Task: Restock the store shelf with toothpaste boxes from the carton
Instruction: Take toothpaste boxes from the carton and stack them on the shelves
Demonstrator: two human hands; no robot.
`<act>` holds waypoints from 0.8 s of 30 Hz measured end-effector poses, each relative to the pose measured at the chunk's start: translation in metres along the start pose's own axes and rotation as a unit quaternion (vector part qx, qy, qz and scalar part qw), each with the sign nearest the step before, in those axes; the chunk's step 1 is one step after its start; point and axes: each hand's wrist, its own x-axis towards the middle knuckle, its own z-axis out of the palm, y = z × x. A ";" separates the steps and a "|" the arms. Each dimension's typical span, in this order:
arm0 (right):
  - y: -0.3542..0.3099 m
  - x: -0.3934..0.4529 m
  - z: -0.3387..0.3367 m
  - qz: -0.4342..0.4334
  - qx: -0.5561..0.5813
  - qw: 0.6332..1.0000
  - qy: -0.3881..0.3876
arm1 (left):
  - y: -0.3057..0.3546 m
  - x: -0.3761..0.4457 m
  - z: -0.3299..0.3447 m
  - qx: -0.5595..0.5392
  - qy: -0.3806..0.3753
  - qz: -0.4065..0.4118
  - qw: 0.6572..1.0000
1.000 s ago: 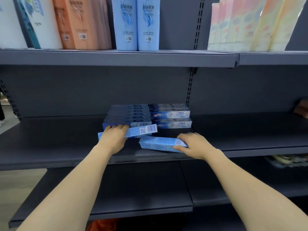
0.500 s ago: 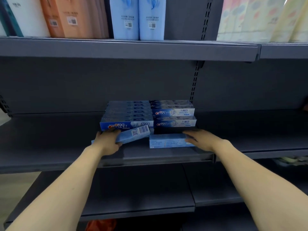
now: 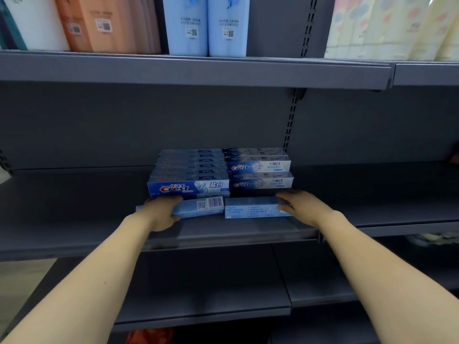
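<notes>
Boxes in hand: two pale blue toothpaste boxes lie lengthwise on the middle shelf (image 3: 74, 229), just in front of the stocked rows.
Left box (image 3: 201, 207): barcode face up, slightly tilted, its right end touching the other box.
Right box (image 3: 250, 207): printed text face toward the camera, lying flat.
Left hand (image 3: 159, 212): fingers curled over the left box's near end, gripping it.
Right hand (image 3: 301, 206): fingers wrapped round the right box's right end, holding it.
Stocked rows: dark blue Crest boxes (image 3: 188, 188) on the left, a stack of whiter Crest boxes (image 3: 258, 167) beside them, touching.
Upper shelf (image 3: 198, 70): blue bottles (image 3: 206, 26), orange packs (image 3: 104, 23), pastel packs (image 3: 392, 26).
</notes>
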 end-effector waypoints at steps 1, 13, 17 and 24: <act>-0.002 -0.002 0.001 0.006 -0.005 1.000 0.014 | 0.001 -0.002 0.003 0.004 0.014 0.001 1.000; -0.019 -0.028 0.013 0.015 -0.056 0.989 0.138 | 0.001 -0.026 0.016 -0.043 0.052 0.018 0.998; -0.020 -0.036 0.022 -0.002 -0.047 0.989 0.141 | 0.005 -0.030 0.020 -0.053 0.073 0.017 0.996; -0.016 -0.046 0.021 -0.037 0.015 0.988 0.152 | 0.006 -0.031 0.018 -0.069 0.076 0.019 0.995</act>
